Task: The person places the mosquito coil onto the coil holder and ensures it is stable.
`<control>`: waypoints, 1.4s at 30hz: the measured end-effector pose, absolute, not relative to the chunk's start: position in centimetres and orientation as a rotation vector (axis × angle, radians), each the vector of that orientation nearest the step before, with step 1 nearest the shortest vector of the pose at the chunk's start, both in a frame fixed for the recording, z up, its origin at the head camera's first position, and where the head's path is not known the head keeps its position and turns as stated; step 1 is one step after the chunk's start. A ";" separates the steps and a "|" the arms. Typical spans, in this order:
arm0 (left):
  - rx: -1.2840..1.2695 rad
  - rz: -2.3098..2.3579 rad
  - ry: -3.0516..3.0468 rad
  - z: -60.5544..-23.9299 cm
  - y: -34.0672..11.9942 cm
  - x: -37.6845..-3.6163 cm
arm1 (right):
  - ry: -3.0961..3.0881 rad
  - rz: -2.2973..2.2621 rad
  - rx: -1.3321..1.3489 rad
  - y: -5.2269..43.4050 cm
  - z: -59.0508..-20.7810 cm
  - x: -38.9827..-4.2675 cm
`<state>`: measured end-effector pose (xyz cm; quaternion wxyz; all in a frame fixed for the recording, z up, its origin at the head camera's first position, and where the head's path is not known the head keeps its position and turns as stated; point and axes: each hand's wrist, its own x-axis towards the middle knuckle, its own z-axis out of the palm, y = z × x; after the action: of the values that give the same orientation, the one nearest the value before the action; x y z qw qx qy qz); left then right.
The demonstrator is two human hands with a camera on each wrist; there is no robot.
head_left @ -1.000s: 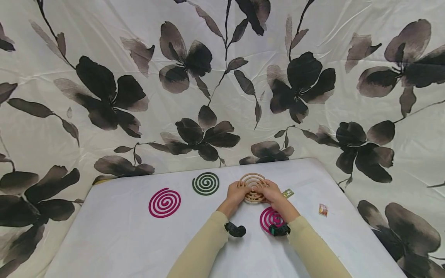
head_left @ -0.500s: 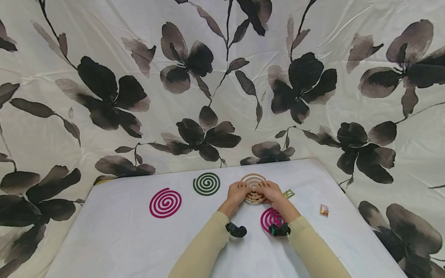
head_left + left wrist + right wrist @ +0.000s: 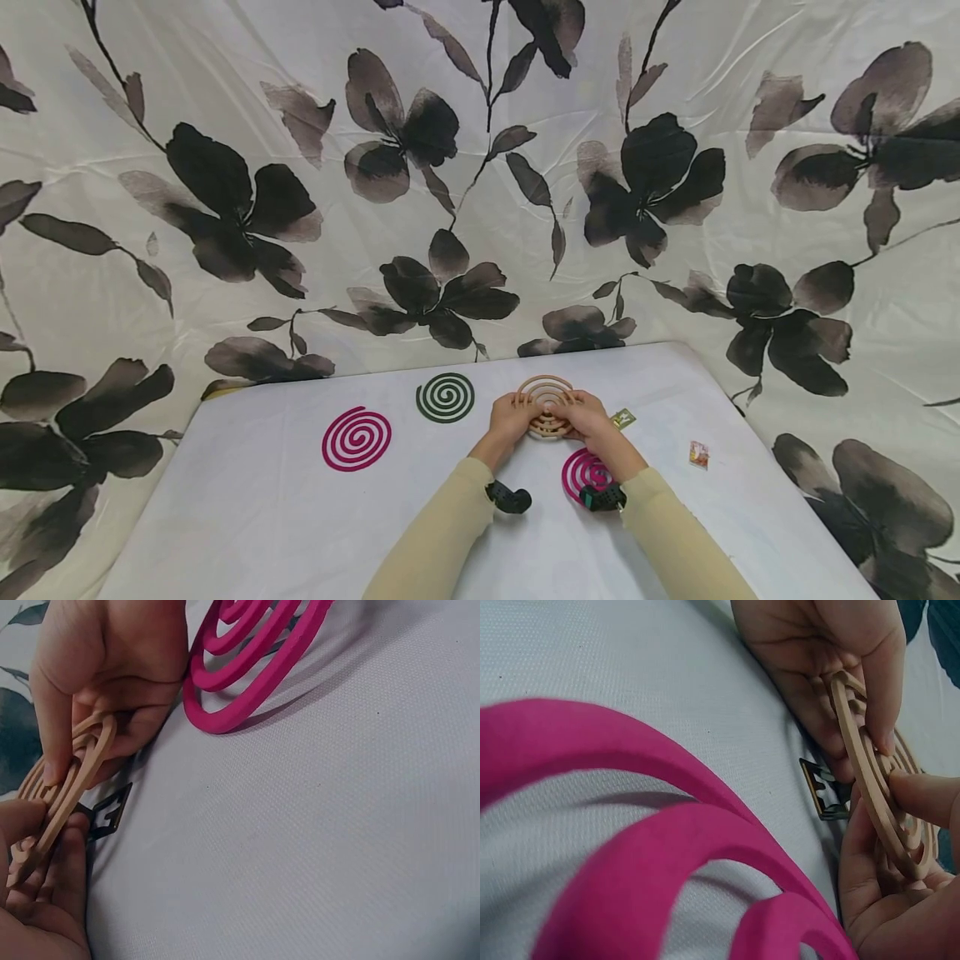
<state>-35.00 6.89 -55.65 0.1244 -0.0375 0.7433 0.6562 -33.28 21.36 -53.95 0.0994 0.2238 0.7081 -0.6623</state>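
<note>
White tabletop: both hands grip the tan coil.

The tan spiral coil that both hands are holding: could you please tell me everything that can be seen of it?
The tan spiral coil is a flat, pale-brown disc of nested rings with open gaps between them, matte and rigid-looking, seemingly two interlocked spirals. It is held raised off the white table, tilted up on edge in the wrist views. The left hand pinches its left side, the right hand its right, thumbs on top. A small dark metal stand lies beneath it.
</note>
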 end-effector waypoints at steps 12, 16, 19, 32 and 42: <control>-0.115 1.950 2.214 -55.8 6.7 -34.7 | 2.149 -1.957 0.646 21.1 -53.7 -33.0; -0.094 2.040 2.118 -55.9 6.2 -34.6 | 2.192 -1.920 0.674 20.9 -53.5 -33.0; -0.093 2.101 2.021 -55.8 5.6 -34.5 | 2.216 -1.895 0.685 20.8 -53.6 -33.0; -0.087 2.127 1.861 -55.6 3.2 -33.7 | 2.274 -1.819 0.702 21.0 -53.0 -32.1; -0.042 2.025 1.942 -55.8 1.4 -33.4 | 2.338 -1.784 0.608 20.6 -52.1 -31.3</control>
<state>-33.44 1.44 -55.76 0.1668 -0.0146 0.6824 0.7115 -31.30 20.62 -52.07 0.0693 0.2019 0.7767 -0.5926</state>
